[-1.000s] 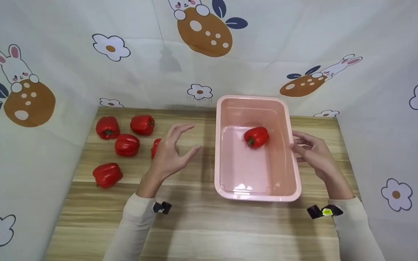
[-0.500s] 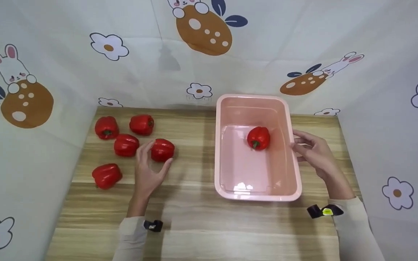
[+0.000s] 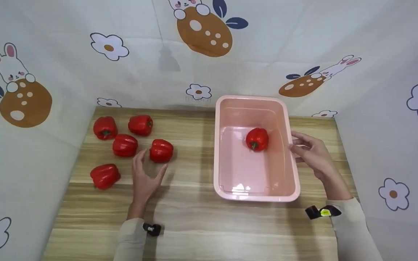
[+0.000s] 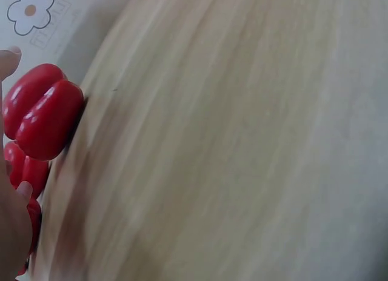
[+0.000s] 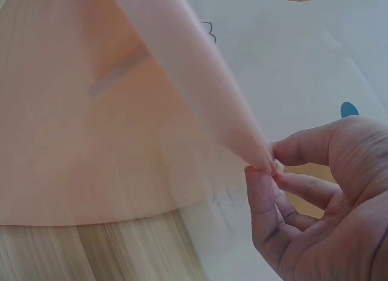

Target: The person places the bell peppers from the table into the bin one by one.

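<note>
A red bell pepper lies on the wooden table just beyond my left hand. The thumb and fingers are spread on its near side, holding nothing. In the left wrist view the same bell pepper shows at the left edge, beside part of the hand. My right hand pinches the right rim of a pink plastic tub. The right wrist view shows the thumb and fingertips closed on that rim. Inside the tub lies one red bell pepper, its green stem toward me.
Several more red bell peppers lie at the table's left, among them a back one and a front one. A printed curtain encloses the table at the back and sides.
My left hand has moved left to the nearest bell pepper, then drawn back slightly toward me. The bell pepper in the tub has turned a little. The right hand stays at the rim.
</note>
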Motion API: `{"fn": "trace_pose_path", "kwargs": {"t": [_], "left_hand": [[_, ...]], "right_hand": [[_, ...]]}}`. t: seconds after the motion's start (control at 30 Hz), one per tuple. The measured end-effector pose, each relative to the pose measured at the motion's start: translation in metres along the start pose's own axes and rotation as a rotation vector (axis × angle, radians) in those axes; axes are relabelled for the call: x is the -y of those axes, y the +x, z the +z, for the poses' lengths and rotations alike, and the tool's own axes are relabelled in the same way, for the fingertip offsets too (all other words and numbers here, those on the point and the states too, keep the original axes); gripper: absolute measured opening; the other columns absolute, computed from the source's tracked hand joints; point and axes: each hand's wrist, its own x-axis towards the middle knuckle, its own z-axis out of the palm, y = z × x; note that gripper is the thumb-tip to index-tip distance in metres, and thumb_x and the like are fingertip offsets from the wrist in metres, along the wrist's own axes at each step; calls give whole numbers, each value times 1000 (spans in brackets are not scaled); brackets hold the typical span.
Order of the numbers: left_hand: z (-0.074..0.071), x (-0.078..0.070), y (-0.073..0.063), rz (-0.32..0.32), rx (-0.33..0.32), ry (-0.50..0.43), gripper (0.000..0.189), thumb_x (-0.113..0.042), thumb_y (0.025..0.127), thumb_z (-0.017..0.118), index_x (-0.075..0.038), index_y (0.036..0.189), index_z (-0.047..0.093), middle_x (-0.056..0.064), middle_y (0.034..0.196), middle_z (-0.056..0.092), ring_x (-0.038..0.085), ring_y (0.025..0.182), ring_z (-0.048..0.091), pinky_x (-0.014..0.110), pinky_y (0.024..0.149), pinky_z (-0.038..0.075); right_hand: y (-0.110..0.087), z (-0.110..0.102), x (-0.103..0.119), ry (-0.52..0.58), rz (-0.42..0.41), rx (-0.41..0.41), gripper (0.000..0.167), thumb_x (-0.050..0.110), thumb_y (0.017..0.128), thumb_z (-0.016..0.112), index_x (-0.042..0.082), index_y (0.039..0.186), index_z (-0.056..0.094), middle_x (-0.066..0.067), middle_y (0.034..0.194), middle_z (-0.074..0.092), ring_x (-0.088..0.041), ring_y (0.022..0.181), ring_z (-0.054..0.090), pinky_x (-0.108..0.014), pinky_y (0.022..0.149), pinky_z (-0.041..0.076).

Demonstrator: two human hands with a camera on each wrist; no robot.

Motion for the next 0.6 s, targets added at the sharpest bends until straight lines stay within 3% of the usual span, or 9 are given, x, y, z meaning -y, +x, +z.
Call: {"fn": "trace_pose_path", "kwargs": {"t": [0.2,0.4,0.6], "left_hand": [[5,1,2,-51,21,-17,85,-17,80,92,3,149,47,21,149,54,35,143,49,58,122,39],[16,5,4,-99,64,-15,88,-22,81,93,1,151,45,20,150,52,34,144,48,58,124,36],[21,7,10,-112,59,-16,89,-24,81,92,-3,152,43,18,150,51,31,144,46,55,124,35]], "right_hand": [[1,0,-2,-5,-6,1,57,11,102,66,0,156,49,-3,112,63,-4,90,73,-33,76,67],[0,-3,-2,-8,-7,-3,57,11,102,66,1,155,50,-4,112,62,-5,91,73,-34,77,67],[2,-1,-1,-1,-13,2,57,10,102,66,0,155,50,-3,110,62,-5,90,72,-34,76,67]]}}
